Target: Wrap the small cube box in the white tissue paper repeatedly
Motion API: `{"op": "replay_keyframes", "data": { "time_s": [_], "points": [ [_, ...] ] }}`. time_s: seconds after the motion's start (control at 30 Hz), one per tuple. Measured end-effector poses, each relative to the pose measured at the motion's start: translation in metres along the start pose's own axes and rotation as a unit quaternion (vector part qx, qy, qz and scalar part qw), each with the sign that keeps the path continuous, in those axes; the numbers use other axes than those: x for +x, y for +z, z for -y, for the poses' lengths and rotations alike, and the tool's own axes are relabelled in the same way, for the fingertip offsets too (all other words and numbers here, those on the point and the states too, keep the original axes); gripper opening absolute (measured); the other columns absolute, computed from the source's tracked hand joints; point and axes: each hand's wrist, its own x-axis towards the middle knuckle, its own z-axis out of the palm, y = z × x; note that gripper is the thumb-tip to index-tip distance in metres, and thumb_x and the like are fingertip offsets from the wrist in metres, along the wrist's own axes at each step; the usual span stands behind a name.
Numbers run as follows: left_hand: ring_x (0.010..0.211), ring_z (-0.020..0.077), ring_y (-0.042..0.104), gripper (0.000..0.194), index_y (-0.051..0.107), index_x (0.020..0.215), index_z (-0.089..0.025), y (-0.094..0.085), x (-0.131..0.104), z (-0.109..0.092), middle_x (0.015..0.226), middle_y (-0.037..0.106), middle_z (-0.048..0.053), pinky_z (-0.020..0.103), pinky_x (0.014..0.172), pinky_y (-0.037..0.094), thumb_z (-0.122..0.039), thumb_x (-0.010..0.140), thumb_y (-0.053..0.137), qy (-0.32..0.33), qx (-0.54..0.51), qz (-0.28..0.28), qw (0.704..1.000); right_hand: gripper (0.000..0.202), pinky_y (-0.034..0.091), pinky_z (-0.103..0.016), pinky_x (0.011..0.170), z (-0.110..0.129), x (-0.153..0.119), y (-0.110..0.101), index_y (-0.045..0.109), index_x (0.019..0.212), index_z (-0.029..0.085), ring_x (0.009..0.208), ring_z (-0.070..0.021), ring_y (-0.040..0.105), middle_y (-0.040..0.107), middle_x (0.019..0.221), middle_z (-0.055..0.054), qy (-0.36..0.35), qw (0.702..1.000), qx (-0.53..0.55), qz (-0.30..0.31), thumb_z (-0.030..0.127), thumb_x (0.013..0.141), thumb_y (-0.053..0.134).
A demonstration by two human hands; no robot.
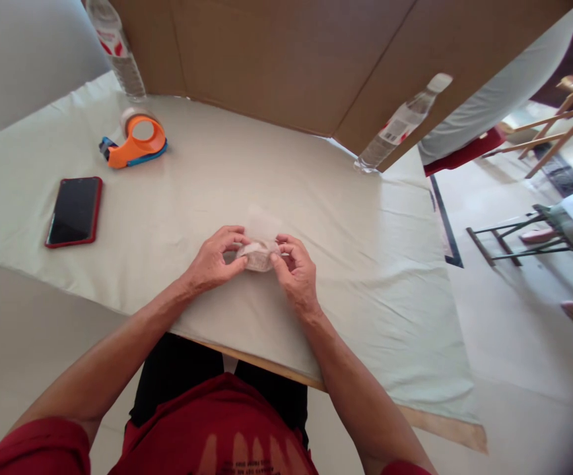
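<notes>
Uneven pressure from the left hand point(216, 260) and right hand point(297, 274), pinching the small, rounded, clear plastic-looking bundle point(259, 261) between them, could crease the whitish translucent sheet point(261, 223) beyond.

Red short-sleeved shirt point(182, 435) — dark lettering — black trousers point(182, 369).

Bench, cloth-covered point(207, 171): a red-cased phone point(74, 212) lay at its left; beyond it sat an orange-and-blue tape dispenser point(140, 144). A brown cardboard panel point(267, 59) stood along the far side, with a clear bottle point(118, 53) near its left end and another bottle point(400, 125) tilted before its right part.
</notes>
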Motion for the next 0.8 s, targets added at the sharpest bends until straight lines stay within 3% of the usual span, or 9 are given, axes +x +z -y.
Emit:
{"op": "replay_keyframes", "data": {
  "time_s": [0.1,0.2,0.3,0.43,0.57,0.67,0.8],
  "points": [
    [0.130,0.0279,0.056,0.029,0.067,0.104,-0.020,0.002,0.002,0.001,0.130,0.061,0.014,0.044,0.109,0.048,-0.021,0.075,0.067,0.046,0.031,-0.029,0.998,0.006,0.053,-0.044,0.102,0.001,-0.001,0.001,0.058,0.091,0.025,0.123,-0.0247,0.059,0.059,0.131,-0.011,-0.054,0.998,-0.042,-0.016,0.031,0.088,0.060],
    [0.129,0.0274,0.057,0.024,0.066,0.102,-0.019,0.003,0.002,0.001,0.127,0.062,0.015,0.039,0.098,0.056,-0.020,0.078,0.065,0.041,0.031,-0.041,0.998,0.010,0.051,-0.046,0.103,0.001,0.000,0.001,0.057,0.092,0.025,0.125,-0.0258,0.057,0.059,0.132,-0.012,-0.066,0.995,-0.076,-0.018,0.028,0.085,0.064],
    [0.114,0.0246,0.065,0.014,0.066,0.092,-0.018,0.004,0.001,-0.001,0.126,0.063,0.015,0.035,0.087,0.059,-0.022,0.079,0.065,0.019,0.029,-0.049,0.998,0.015,0.052,-0.045,0.099,0.001,0.002,0.001,0.058,0.092,0.025,0.122,-0.0261,0.058,0.060,0.130,-0.012,-0.052,0.994,-0.096,-0.021,0.032,0.082,0.067],
    [0.097,0.0204,0.068,0.009,0.063,0.077,-0.018,0.003,0.001,-0.001,0.118,0.068,0.012,0.032,0.079,0.058,-0.026,0.077,0.064,-0.041,0.005,-0.088,0.995,0.014,0.051,-0.044,0.098,-0.001,0.007,-0.005,0.056,0.079,0.024,0.112,-0.0245,0.062,0.065,0.125,-0.012,-0.036,0.993,-0.103,-0.038,0.034,0.082,0.065],
    [0.079,0.0169,0.066,0.012,0.057,0.072,-0.018,-0.004,0.005,0.002,0.095,0.072,0.007,0.030,0.072,0.056,-0.028,0.071,0.064,-0.139,-0.087,-0.118,0.979,0.021,0.054,-0.036,0.078,-0.005,0.013,-0.015,0.054,0.070,0.023,0.097,-0.0217,0.064,0.069,0.119,-0.011,0.021,0.995,-0.092,-0.041,0.039,0.081,0.063],
    [0.071,0.0152,0.063,0.019,0.060,0.083,-0.018,-0.008,0.008,0.003,0.088,0.071,0.005,0.029,0.066,0.054,-0.029,0.069,0.066,-0.181,-0.144,-0.115,0.966,0.021,0.053,-0.034,0.076,-0.007,0.016,-0.020,0.057,0.071,0.022,0.093,-0.0210,0.065,0.068,0.117,-0.011,0.053,0.994,-0.087,-0.032,0.040,0.079,0.063],
    [0.088,0.0190,0.065,0.049,0.060,0.111,-0.017,-0.005,0.007,0.000,0.104,0.071,0.009,0.030,0.073,0.053,-0.039,0.069,0.075,-0.161,-0.140,-0.085,0.973,0.023,0.053,-0.036,0.078,-0.005,0.017,-0.018,0.063,0.078,0.021,0.090,-0.0206,0.065,0.067,0.117,-0.012,0.066,0.995,-0.073,-0.017,0.045,0.079,0.066]
  ]
}}
